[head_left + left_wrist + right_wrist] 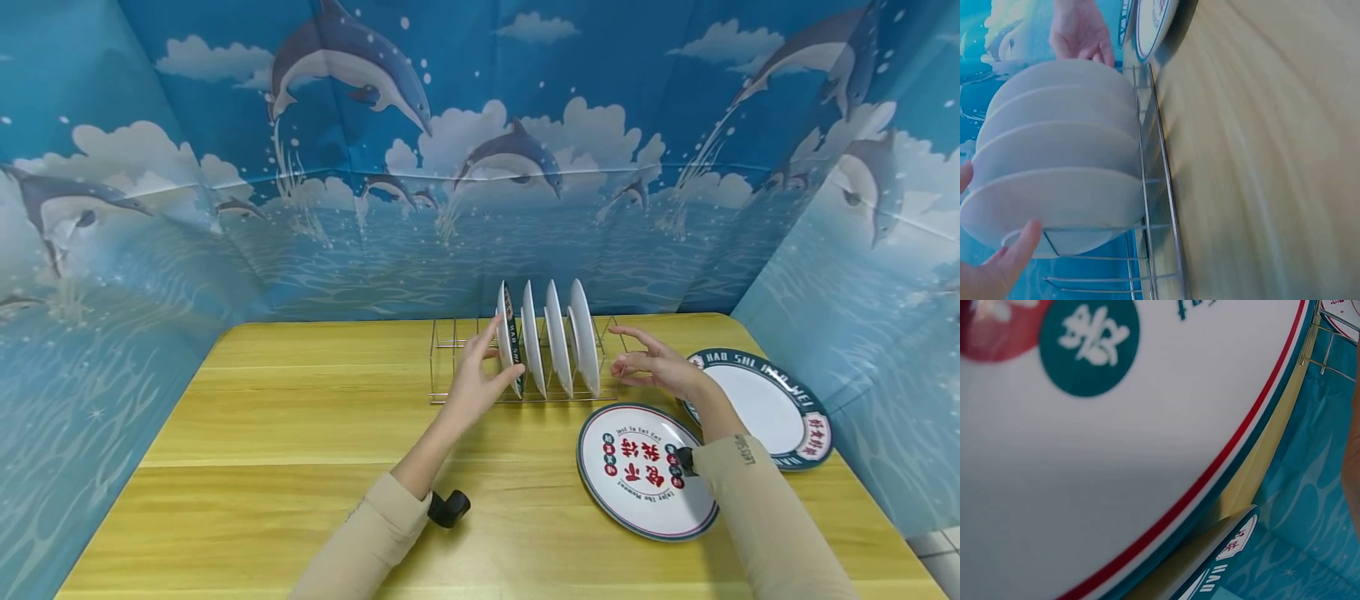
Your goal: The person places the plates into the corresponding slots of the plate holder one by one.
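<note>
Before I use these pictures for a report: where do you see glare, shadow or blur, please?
Head view: a bright glint on the far-right plate; left wrist view: bluish haze, the racked plates low in contrast, a dark shadow beside the red-lettered plate; right wrist view: that plate fills much of the frame, its print slightly soft, a grey shade across its white.

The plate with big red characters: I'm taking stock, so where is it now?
In the head view, that plate lies right of centre on the table, in front of the wire rack.
</note>
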